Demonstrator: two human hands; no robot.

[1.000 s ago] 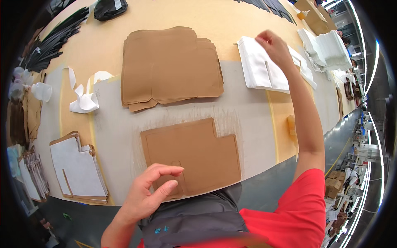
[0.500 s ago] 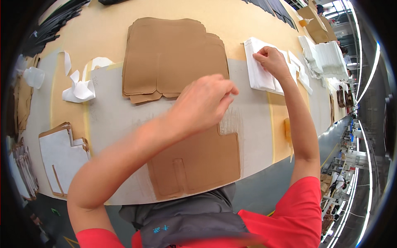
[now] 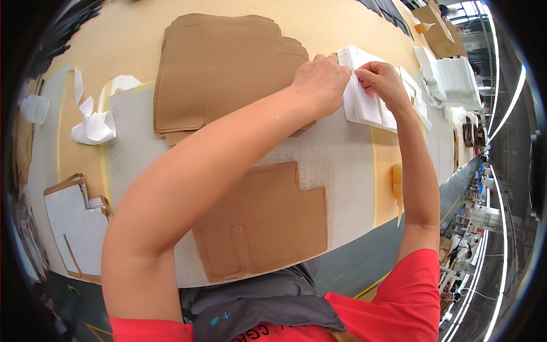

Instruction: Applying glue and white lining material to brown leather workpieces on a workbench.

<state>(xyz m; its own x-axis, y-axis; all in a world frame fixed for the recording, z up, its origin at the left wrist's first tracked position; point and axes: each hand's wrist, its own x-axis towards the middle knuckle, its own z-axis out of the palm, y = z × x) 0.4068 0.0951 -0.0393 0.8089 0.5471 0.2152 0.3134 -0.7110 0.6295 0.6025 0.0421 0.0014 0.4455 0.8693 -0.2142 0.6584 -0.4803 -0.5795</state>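
Note:
My right hand (image 3: 383,83) is pinched over a stack of white sheets (image 3: 364,111), its fingertips on the top sheet. Close beside it, my left hand (image 3: 323,84) reaches across to the stack's left edge. Its fingers are curled closed and partly hidden, so what they grip cannot be made out. Under my left forearm, a single brown panel (image 3: 279,219) with a notched corner and a slot outline lies flat at the table's near edge. A pile of similar brown panels (image 3: 228,68) sits behind it, partly covered by my left arm.
A bottle with yellowish contents (image 3: 397,182) lies right of the brown panel. White-faced notched panels (image 3: 77,222) are stacked at the left, below curled white scraps (image 3: 96,126) and a clear plastic container (image 3: 35,109). More white stacks (image 3: 456,80) and a cardboard box (image 3: 436,34) stand far right.
My left hand has moved right and away from me, from above the brown panel to the white stack. My right hand has shifted slightly right, still pinched at the stack.

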